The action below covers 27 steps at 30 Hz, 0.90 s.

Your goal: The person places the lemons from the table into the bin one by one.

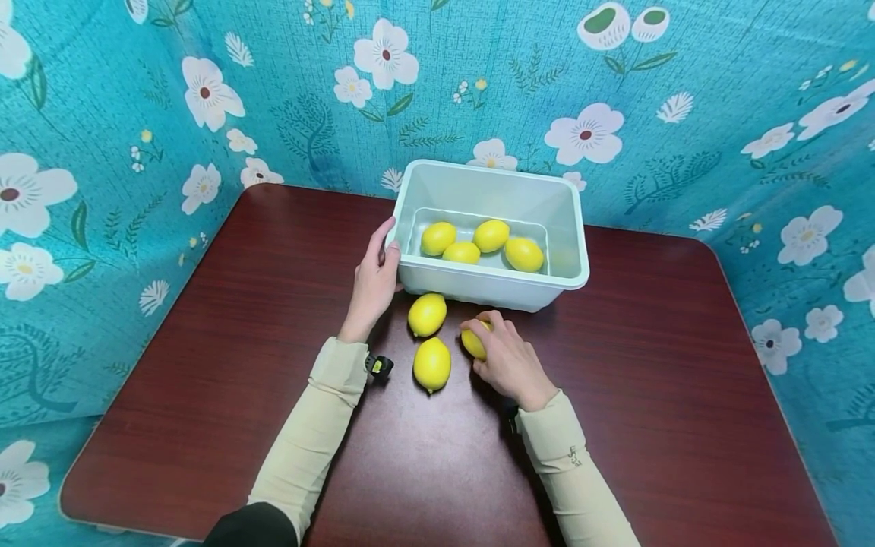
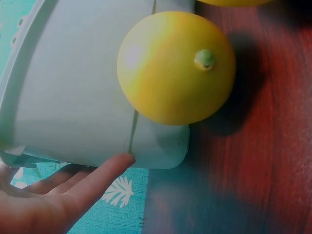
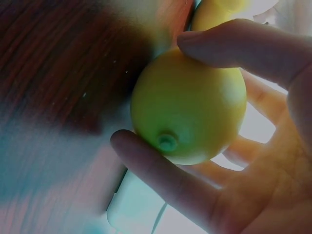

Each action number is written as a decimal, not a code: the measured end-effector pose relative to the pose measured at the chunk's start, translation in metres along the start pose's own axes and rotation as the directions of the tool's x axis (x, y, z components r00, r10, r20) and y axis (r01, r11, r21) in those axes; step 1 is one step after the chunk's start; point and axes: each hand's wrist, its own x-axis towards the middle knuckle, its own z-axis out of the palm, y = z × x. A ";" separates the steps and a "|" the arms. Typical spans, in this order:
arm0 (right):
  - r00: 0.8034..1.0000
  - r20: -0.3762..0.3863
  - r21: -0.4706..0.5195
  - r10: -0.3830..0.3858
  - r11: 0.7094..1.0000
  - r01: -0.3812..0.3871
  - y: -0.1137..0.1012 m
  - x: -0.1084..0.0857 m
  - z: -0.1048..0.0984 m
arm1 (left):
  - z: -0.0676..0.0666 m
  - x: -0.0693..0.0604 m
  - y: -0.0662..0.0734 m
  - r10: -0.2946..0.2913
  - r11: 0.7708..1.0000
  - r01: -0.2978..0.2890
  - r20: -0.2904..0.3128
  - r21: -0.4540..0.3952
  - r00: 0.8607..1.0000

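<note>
My right hand (image 1: 509, 361) holds a yellow lemon (image 1: 474, 342) at the tabletop, thumb on one side and fingers around the other; in the right wrist view its green-tipped end (image 3: 166, 142) faces the camera. My left hand (image 1: 372, 289) rests against the left end of a pale grey-green plastic bin (image 1: 478, 283), its fingers fairly straight along the outer wall below the rim. Several lemons (image 1: 491, 236) lie inside on the bin's floor. Between my hands are two more, one lemon (image 1: 427, 314) close to the bin's front and another lemon (image 1: 431, 365) nearer me.
The dark red-brown wooden table (image 1: 649, 425) has rounded corners. Behind the bin and along both sides hangs a turquoise floral cloth (image 1: 294, 83). The bin stands near the table's back edge, slightly angled.
</note>
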 end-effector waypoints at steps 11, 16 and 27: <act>1.000 -0.014 -0.006 -0.013 1.000 0.013 0.000 -0.001 -0.001 | 0.000 0.000 0.001 0.003 1.000 -0.003 -0.004 0.003 1.000; 1.000 -0.014 -0.007 -0.015 1.000 0.015 0.001 -0.001 -0.001 | 0.000 0.000 0.003 -0.001 1.000 0.001 -0.004 -0.003 1.000; 1.000 -0.020 -0.008 -0.022 1.000 0.022 0.001 -0.003 0.000 | 0.000 -0.001 0.001 0.001 1.000 -0.001 -0.004 -0.001 1.000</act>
